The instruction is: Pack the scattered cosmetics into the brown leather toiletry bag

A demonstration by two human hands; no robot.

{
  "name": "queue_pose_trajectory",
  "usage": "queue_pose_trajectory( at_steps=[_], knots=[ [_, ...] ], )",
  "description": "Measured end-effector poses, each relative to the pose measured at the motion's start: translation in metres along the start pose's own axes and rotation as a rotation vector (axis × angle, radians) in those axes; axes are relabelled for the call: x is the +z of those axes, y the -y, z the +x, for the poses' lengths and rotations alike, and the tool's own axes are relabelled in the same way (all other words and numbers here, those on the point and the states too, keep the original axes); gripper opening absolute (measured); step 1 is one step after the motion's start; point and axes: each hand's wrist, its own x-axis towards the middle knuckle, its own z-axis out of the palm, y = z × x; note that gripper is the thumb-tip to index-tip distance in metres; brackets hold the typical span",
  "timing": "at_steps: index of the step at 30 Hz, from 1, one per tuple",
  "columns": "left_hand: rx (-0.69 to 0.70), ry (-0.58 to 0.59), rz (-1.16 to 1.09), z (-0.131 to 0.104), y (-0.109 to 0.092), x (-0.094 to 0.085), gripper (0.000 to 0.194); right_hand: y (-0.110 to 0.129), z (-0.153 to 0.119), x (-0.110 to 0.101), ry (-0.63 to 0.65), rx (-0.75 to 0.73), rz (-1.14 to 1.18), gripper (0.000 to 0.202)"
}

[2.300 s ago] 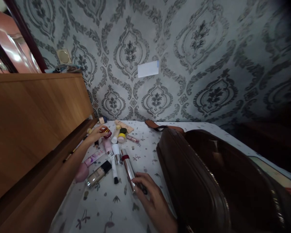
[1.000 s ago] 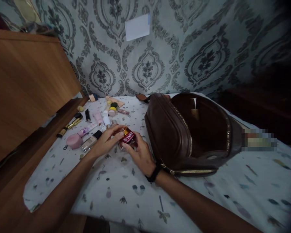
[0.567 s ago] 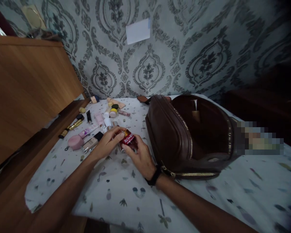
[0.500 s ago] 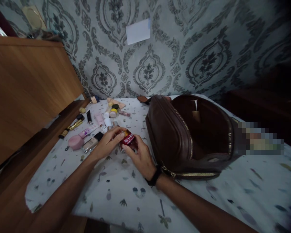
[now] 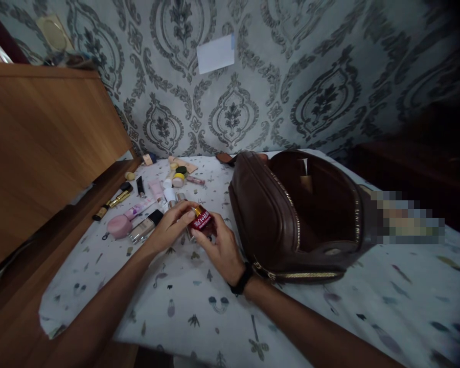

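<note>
Holding a small dark-red jar with gold top and white lettering (image 5: 202, 221) in both hands. Left hand (image 5: 174, 223): thumb and fingers curled closed on its left side. Right hand (image 5: 222, 249): partly closed, gripping its right side. Jar's over white printed cloth (image 5: 184, 286), left of open brown leather bag (image 5: 260, 214). Black-capped clear bottle of beige liquid (image 5: 141, 230) beside left hand.

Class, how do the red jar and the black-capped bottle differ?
The left hand and right hand hold the red jar; the black-capped bottle lies on the patterned cloth. The jar shows red and gold; the bottle, beige and black. Both are smaller than the brown bag.
</note>
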Motion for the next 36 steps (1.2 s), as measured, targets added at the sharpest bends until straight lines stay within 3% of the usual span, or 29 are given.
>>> queue_pose_trajectory(
  at_steps=[13,36],
  knots=[
    [-0.048,-0.012,-0.149,0.0008,0.0037,0.0033,0.045,-0.0039,0.0014,0.0030,-0.076,0.024,-0.017,0.040],
    [-0.011,-0.020,-0.155,-0.0003,0.0017,0.0054,0.047,-0.0013,0.0013,0.0033,-0.105,0.003,-0.059,0.045]
  ],
)
